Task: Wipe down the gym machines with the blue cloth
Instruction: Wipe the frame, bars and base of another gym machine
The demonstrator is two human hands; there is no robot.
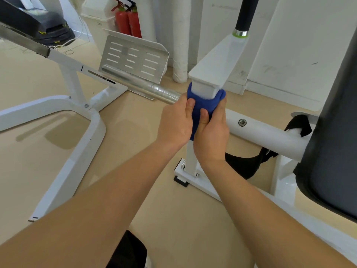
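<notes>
Far left: a white floor frame of one machine lies on the tan floor, with a dark padded bench above it at the top corner.

Behind it, against the wall: a white bin and two red fire extinguishers. In front of these is a slotted metal footplate, tilted, and a chrome bar runs from below it towards my hands.

Centre: my left hand grasps the blue cloth from the left side, thumb laid on its front, fingers curled behind and out of sight. The cloth is wrapped round the upright white post of the second machine, just under the end of the slanted white arm. My right hand grasps the same cloth from the right, thumb on its front beside the left thumb. Both grips are closed on cloth and post together.

Right of the hands: a round white tube with one bolt runs from the post to a large black pad at the frame edge. A black strap hangs beneath the tube. Above, a black handle rises from the slanted arm
</notes>
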